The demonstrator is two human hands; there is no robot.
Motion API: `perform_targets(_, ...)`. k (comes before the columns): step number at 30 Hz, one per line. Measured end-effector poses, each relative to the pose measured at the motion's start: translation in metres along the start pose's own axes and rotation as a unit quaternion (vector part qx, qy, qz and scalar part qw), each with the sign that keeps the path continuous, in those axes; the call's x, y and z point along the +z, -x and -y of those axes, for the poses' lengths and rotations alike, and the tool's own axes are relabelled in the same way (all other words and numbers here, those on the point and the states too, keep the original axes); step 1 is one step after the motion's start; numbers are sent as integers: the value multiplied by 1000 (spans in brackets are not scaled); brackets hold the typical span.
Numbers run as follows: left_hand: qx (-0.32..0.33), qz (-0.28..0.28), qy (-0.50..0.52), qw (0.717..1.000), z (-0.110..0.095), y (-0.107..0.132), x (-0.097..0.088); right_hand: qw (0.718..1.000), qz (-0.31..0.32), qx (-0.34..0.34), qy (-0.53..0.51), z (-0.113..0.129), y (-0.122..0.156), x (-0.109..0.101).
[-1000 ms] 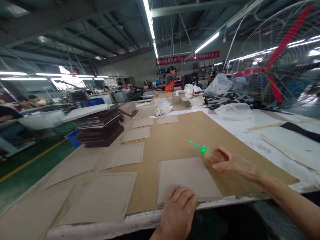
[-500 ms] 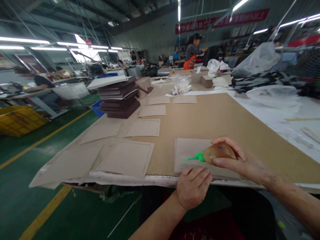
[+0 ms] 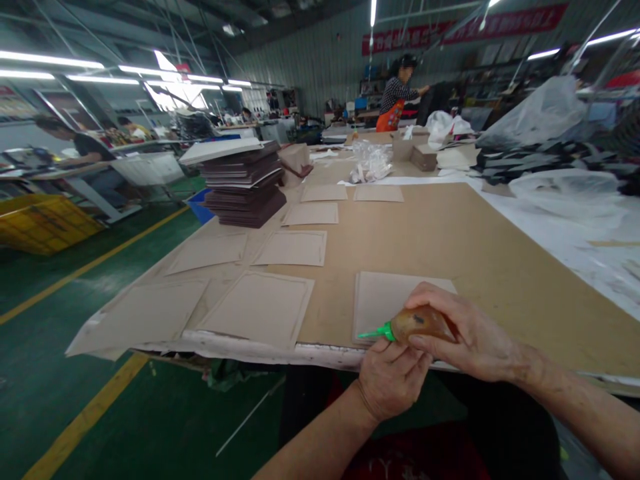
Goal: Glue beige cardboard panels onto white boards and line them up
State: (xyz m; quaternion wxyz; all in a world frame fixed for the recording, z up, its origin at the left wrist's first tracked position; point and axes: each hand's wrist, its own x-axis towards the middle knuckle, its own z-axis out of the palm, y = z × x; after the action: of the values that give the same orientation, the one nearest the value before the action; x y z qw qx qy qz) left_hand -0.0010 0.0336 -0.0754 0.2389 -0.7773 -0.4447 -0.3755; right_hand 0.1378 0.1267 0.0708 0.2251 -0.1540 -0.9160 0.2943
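Observation:
My right hand [image 3: 460, 327] is wrapped around a squeeze glue bottle [image 3: 423, 325] of amber colour, tilted nearly level. Its thin green nozzle [image 3: 375, 332] points left, over the near edge of a stack of beige cardboard sheets [image 3: 387, 300]. Whether the tip touches the top sheet I cannot tell. Just below the bottle, my left hand [image 3: 395, 380] has its fingers bent and pressed together at the stack's near edge; the thumb is hidden. Left of the stack lies a separate cardboard sheet [image 3: 265, 303] with a line along its borders.
More sheets, such as this one [image 3: 290, 248], lie along the table's left side. A tall pile of dark brown boards [image 3: 245, 187] stands behind them. Crumpled clear plastic [image 3: 373, 161] and plastic bags [image 3: 540, 113] lie farther back. A person in an orange apron [image 3: 393, 115] stands beyond the table.
The bottle in my right hand has come down and left, its nozzle now at the stack's near edge by my left fingers. The whole view has shifted slightly.

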Motion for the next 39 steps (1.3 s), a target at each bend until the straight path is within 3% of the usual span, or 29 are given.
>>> perform_targets(4,-8,-32,0,999,0,-6,-3,998,-6,-13,60,-9,-8,1)
perform_targets(9,-16,-22,8,1000,0,-13,-8,995,-27,13,95,-16,-20,-2)
perform_targets(16,-14,-67,15,998,0,-14,-8,998,57,-8,34,0,-21,-14)
perform_targets(23,-21,-29,35,999,0,-14,-10,991,-11,33,129,-28,-44,-13)
perform_targets(30,-22,-39,37,998,1,-13,-9,978,-60,71,188,-51,-68,-13)
perform_targets(39,-31,-30,35,998,1,-13,-9,978,-41,109,172,-56,-69,-24)
